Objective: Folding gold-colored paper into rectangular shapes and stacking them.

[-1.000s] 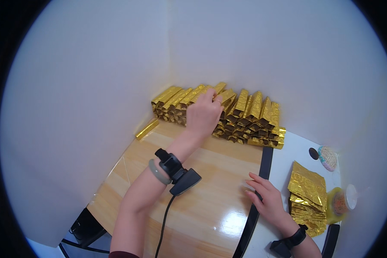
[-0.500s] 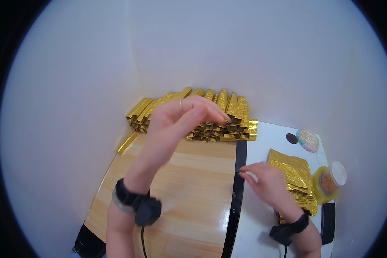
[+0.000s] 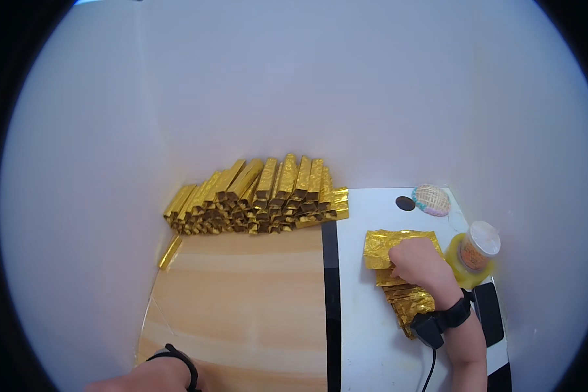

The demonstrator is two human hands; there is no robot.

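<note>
On the white surface at the right lies a stack of flat gold foil paper sheets [image 3: 408,300]. My right hand [image 3: 417,261] is over the upper part of it, fingers bent in and closed on the gold foil sheet [image 3: 377,249] on top, which sits askew to the rest. The fingertips are partly hidden under the hand. At the lower left edge only the wrist and part of my left hand [image 3: 134,379] show; its fingers are out of the picture. Folded gold foil tubes [image 3: 268,179] are piled against the back wall, their open ends toward me.
One gold tube [image 3: 170,253] lies apart by the left wall. A black strip [image 3: 332,294] divides the wooden board [image 3: 242,294] from the white surface [image 3: 366,353]. At right stand a lidded cup [image 3: 480,245], a woven oval item [image 3: 431,200] and a black phone-like slab [image 3: 489,313].
My left hand has dropped from before the tube pile to the lower left edge. My right hand has moved onto the foil stack and closed on the top sheet. The view has shifted.
</note>
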